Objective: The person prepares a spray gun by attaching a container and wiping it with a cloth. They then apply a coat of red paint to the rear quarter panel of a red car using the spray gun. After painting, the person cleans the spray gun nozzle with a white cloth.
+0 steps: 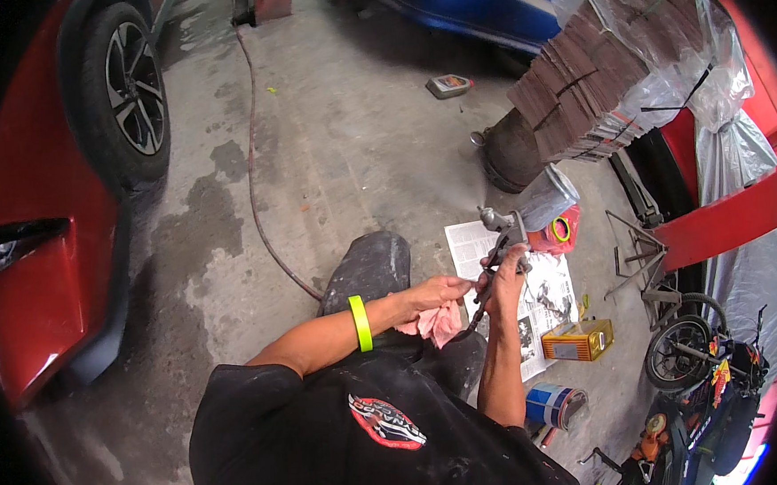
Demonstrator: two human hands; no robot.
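pink cloth, one rag (438, 327), is held bunched under the left hand (434, 295), whose thumb and finger are pressed together at the near left side of the gun (510, 231); whether a small part is pinched there cannot be told. just to the right of those fingertips, the gun is held raised above the newspaper (473, 237); its handle is wrapped by the curled fingers of the right hand (505, 282), by which its weight is apparently borne and which is the nearer of the two. by its long axis the gun is pointed forward, its nozzle (491, 217) at the far end, with a pale mist (461, 189) given off ahead and the clear cup (550, 197) tilted up to the right. counted from left to right, the following are shown: one red car (60, 254) with one wheel (136, 89) in view, one hose (253, 162), one bottle (448, 86), one drum (509, 153), one blue can (550, 403), one yellow tin (579, 342), one strapped stack (588, 79), one metal stand (640, 254) and one motorbike (709, 396). how many newspaper sheets are laid down cannot be told.
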